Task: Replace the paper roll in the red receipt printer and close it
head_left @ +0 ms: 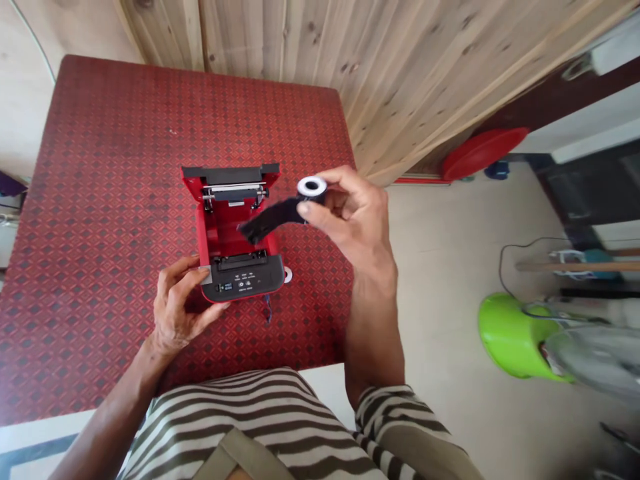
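Note:
A small red and black receipt printer (243, 277) sits on the table with its lid (233, 177) raised and its red inner bay in view. My left hand (177, 307) grips the printer's front left corner, fingers on the side and top, thumb along the front edge. In my right hand (357, 217), thumb and fingers pinch a small paper roll (312, 188) with a white end and a dark outer side. Its loose dark strip (273, 217) hangs leftward over the open bay. The inside of the bay is partly hidden behind this strip.
The table (125, 133) has a red patterned cover. A white ring-shaped end (288, 275) shows at the printer's right side, with a thin dark cord (269, 310) in front. A wooden plank wall (280, 40) borders the table's far side. On the floor at right stands a green bucket (505, 333).

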Available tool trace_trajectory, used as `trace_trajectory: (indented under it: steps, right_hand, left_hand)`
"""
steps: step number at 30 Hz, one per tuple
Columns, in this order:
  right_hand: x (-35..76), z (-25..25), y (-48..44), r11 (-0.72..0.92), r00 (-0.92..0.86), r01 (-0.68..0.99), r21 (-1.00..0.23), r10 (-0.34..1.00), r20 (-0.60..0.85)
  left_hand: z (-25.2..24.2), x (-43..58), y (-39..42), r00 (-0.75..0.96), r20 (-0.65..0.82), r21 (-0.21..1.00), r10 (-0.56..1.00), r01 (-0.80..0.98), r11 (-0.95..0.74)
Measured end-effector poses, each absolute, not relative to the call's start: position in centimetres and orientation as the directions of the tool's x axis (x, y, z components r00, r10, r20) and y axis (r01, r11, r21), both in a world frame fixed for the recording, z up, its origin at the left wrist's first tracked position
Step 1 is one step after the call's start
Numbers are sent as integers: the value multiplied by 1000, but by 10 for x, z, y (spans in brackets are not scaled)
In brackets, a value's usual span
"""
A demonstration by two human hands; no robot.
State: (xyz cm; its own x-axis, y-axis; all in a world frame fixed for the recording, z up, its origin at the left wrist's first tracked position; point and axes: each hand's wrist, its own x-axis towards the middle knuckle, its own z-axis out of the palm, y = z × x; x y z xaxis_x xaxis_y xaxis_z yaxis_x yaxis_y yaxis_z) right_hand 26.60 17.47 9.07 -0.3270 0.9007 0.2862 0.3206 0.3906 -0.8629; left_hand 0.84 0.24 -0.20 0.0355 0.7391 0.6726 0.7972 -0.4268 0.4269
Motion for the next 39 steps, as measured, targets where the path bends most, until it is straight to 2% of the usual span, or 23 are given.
trace_trajectory:
  steps: [3, 5, 7, 12, 19, 23, 27, 30, 32, 36, 39]
  right_hand:
    - [271, 54, 187, 250, -31, 241, -938, 968, 250]
    - [265, 32, 183, 173, 54, 236, -956, 980, 191]
    - [256, 15, 170, 104, 64, 285, -953, 990, 127]
    - [244, -4, 136, 45, -36, 418, -907, 999, 32]
    - [253, -2, 132, 73, -222, 371, -926, 975, -12]
    - [269, -1, 129, 52, -249, 339, -939, 968, -36]
    - [299, 12, 110, 43, -214, 398, -916, 976, -47]
    - [308, 20, 90, 41, -321, 421, -906, 941, -107]
    - [302, 17, 80, 62, -375, 399, -915, 922, -101]
    - [288, 9, 72, 118, -352, 386, -915, 936, -28]
    - [295, 33, 75, 152, -383, 395, -906, 924, -12]
  left_hand:
    - [-2, 8, 3, 36, 671, 428, 740, 797, -427]
    - [-2, 7, 3, 37, 668, 427, 743, 799, -424]
    - [-1, 7, 4, 40, 664, 428, 747, 799, -422]
    - [0, 6, 4, 46, 653, 419, 756, 810, -410]
    - [0, 7, 3, 46, 655, 428, 754, 800, -421]
    - [2, 7, 4, 47, 654, 431, 755, 798, -422]
    - [2, 7, 5, 39, 649, 433, 760, 802, -411]
    - [0, 7, 5, 31, 643, 435, 765, 807, -398]
    - [-1, 7, 4, 27, 646, 431, 763, 812, -393]
    - [0, 8, 3, 24, 648, 427, 761, 817, -389]
    - [1, 9, 2, 22, 629, 442, 777, 812, -381]
